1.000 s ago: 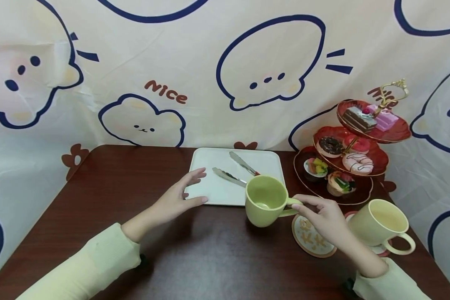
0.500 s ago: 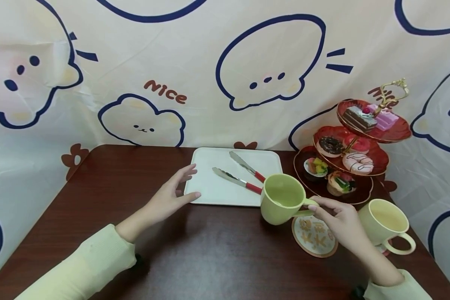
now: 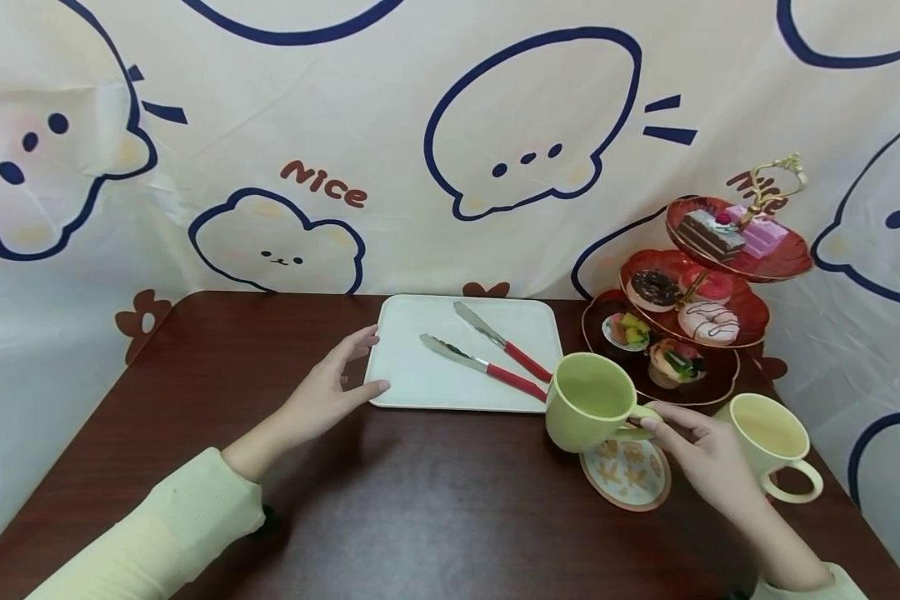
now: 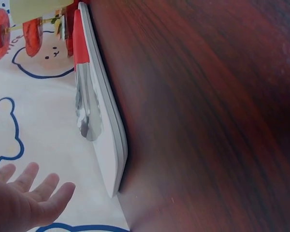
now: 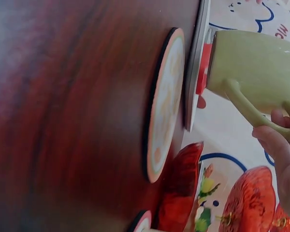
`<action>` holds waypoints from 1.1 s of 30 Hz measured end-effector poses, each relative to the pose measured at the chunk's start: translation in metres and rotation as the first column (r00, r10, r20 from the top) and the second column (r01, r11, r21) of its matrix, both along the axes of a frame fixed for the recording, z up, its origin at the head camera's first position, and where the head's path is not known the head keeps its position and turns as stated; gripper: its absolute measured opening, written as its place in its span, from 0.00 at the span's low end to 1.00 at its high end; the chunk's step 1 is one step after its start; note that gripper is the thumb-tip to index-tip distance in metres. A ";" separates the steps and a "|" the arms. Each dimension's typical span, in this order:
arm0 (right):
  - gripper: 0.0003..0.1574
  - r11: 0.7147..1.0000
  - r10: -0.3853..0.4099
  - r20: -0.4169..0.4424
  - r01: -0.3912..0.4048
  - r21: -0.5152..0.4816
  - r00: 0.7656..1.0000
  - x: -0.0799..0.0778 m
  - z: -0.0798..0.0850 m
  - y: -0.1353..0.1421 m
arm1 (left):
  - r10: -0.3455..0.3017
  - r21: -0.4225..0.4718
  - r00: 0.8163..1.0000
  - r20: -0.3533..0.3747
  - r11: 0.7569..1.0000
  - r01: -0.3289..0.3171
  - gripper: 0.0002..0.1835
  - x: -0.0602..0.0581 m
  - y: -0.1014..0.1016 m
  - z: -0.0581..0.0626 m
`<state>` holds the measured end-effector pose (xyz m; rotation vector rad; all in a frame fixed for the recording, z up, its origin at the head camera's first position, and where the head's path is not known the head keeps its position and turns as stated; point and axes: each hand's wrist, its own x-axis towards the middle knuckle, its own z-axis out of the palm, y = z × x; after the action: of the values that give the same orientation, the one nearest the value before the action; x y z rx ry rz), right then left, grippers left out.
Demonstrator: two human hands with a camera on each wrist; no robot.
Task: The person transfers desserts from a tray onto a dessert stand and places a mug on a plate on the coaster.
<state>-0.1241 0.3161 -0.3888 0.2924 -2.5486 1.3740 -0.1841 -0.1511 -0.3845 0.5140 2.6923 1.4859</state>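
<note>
In the head view my right hand [image 3: 708,454] pinches the handle of a light green mug [image 3: 588,404]. The mug is upright and raised off the table, as the right wrist view shows its base [image 5: 211,60] apart from the wood. It overlaps the far left edge of a round coaster [image 3: 626,473] and the tray's near right corner. My left hand [image 3: 318,396], fingers spread and holding nothing, is at the left edge of a white tray [image 3: 405,387]. Tongs with red grips [image 3: 517,382] lie on the tray, their joined end hidden behind the mug.
A second pale green mug [image 3: 768,442] stands at the right, partly behind my right hand. Behind it rises a three-tier red stand [image 3: 787,258] with cakes, donuts [image 3: 708,323] and cupcakes [image 3: 675,364]. A patterned cloth [image 3: 390,125] hangs behind the dark wooden table [image 3: 435,517].
My right hand has carried the green mug to the right, uncovering the tongs' red grips and reaching the coaster's edge. My left hand has drawn slightly left and back.
</note>
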 end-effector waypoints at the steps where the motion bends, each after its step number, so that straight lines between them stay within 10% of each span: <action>1: 0.14 1.000 0.000 -0.006 0.000 -0.007 1.000 0.001 -0.001 0.002 | 0.001 -0.001 1.000 0.000 1.000 -0.001 0.41 0.000 0.000 0.000; 20: 0.11 0.984 -0.176 0.078 0.173 0.053 0.981 0.021 -0.013 0.031 | 0.021 -0.177 0.998 -0.055 0.984 -0.031 0.41 -0.005 -0.011 -0.002; 33: 0.17 0.986 -0.153 0.100 0.146 0.076 0.983 0.023 -0.013 0.041 | 0.040 -0.331 0.992 -0.122 0.940 -0.079 0.43 -0.011 -0.020 -0.003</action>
<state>-0.1007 0.3571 -0.4016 0.0392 -2.6457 1.2816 -0.1953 -0.1707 -0.3870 0.5139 2.9852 0.9974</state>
